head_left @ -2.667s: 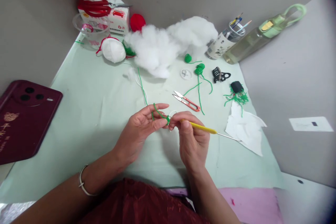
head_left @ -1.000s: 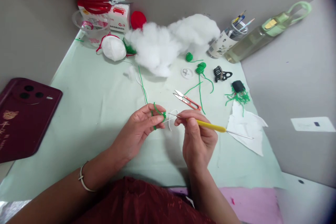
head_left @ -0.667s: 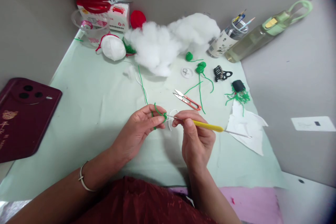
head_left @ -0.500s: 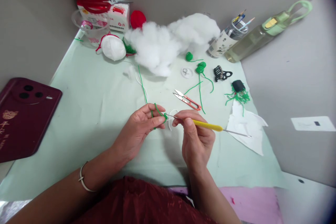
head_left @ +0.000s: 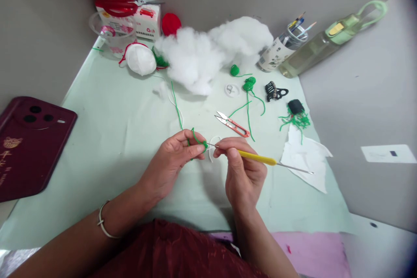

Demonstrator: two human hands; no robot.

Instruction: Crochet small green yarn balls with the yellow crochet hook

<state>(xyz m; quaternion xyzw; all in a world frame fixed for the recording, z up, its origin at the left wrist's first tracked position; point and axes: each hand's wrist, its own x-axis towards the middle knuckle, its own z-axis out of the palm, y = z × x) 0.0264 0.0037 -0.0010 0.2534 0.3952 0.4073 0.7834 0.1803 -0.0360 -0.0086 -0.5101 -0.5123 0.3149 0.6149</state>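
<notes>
Presently, orange thread snips [head_left: 229, 123] lie near the small green crochet piece [head_left: 205, 146], and fluffy white stuffing [head_left: 202, 58] is farther back; the left hand [head_left: 167, 163], fingers bent, pinches this piece between thumb and fingertips; the right hand [head_left: 245, 176] holds the yellow-handled crochet hook [head_left: 257, 157] like a pen, its tip at the piece; the transparent jar [head_left: 275, 54] contains at least 3 pens or pencils [head_left: 306, 30].

平 [head_left: 5, 153] on phone [head_left: 41, 150], recycling sign [head_left: 149, 30] on packet [head_left: 149, 21]
</notes>
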